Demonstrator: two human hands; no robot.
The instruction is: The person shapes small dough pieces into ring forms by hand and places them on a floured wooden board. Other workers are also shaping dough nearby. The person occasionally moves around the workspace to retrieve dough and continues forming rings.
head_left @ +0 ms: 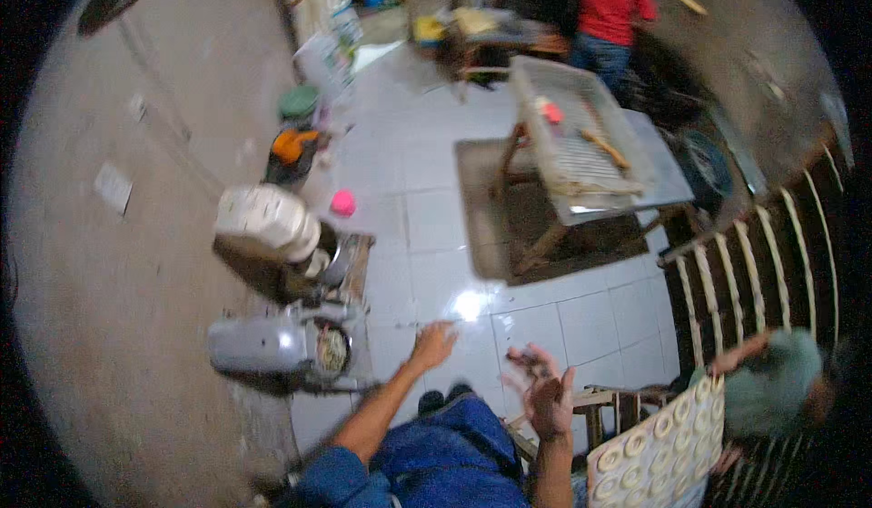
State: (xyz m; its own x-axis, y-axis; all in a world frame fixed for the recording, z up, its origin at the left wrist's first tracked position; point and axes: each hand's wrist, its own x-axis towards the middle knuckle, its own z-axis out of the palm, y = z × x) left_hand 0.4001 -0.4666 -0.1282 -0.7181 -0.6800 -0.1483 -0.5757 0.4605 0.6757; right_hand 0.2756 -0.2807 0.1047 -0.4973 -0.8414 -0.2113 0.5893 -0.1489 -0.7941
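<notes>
My left hand (434, 345) reaches forward over the tiled floor (427, 272), its fingers loosely stretched, with nothing visible in it. To its right, my right hand (545, 390) is raised with fingers spread; motion smears them and dark patches show on them, but no held thing can be made out. Both hands are in the air, apart from each other. Nearest my right hand is a board (654, 444) with rows of ring-shaped dough pieces. Beside it, a person in a green shirt (781, 381) has an arm stretched to the board's upper edge.
At left stand a grey machine with a bowl (263, 345) and a cream stand mixer (268, 217). A pink object (342, 203) lies beyond them. Ahead right, a table (663, 158) bears a large tray (536, 81). A slatted rack (772, 245) stands at right; a person in red (613, 4) is behind.
</notes>
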